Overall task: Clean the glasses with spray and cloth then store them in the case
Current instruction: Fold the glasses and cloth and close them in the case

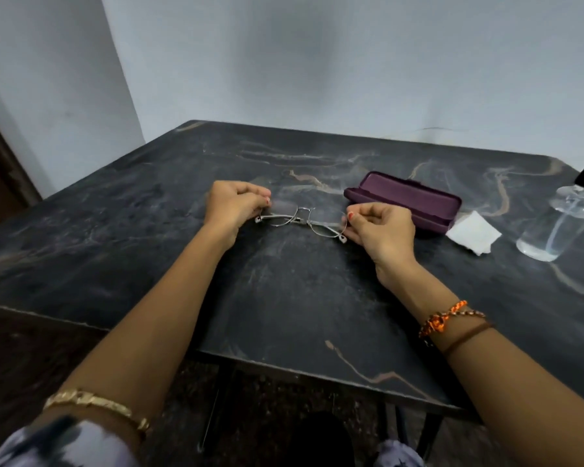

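Thin silver wire-framed glasses (pixel 300 221) are held just above the dark marble table (pixel 284 298), at its middle. My left hand (pixel 231 207) pinches the frame's left end and my right hand (pixel 381 230) pinches its right end. An open purple glasses case (pixel 407 201) lies just behind my right hand, its inside showing nothing in it. To its right rests a folded white cloth (pixel 473 236). A clear spray bottle (pixel 558 227) with a black top stands at the table's right side.
The table's near edge (pixel 317 369) runs diagonally below my forearms, with black legs and dark floor under it. A pale wall stands behind the table. A dark door frame (pixel 0 156) shows at the far left.
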Tool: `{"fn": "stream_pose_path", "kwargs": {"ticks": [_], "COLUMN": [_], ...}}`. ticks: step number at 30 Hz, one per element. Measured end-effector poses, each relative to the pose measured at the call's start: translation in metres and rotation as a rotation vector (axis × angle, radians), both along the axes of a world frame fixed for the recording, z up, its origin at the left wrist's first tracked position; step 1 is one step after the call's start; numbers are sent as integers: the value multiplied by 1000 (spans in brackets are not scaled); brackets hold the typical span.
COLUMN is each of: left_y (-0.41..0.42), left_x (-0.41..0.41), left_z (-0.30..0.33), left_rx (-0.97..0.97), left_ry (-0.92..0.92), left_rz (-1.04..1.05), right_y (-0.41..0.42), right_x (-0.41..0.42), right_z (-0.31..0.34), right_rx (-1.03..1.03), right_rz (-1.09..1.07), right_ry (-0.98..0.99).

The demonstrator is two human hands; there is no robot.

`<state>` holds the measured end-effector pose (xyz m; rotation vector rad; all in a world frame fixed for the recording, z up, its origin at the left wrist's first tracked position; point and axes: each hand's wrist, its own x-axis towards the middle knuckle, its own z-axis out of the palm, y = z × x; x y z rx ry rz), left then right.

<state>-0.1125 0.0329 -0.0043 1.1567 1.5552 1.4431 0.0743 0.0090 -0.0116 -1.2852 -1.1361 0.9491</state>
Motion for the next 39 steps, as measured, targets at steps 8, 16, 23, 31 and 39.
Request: {"fn": "stream_pose_path", "kwargs": {"ticks": [8,16,23,31,39], "left_y": [6,2,-14,-27,8], "left_x": [0,5,11,59,119], "left_z": [-3,-5,4,18,28], "left_rx": [8,102,375,504,118], "left_ry": [108,329,494,502,1004], "left_rz": [64,103,181,49,-20], "right_y": [2,-5,-18,-21,-15], "right_x": [2,2,15,92,125], "right_z": [-3,6,16,8,10], "right_rx": [34,161,435,477,213], "right_rz": [-60,-123,-235,-409,-342], "right_ry": [-167,-360,-528,-1135,-1181]}}
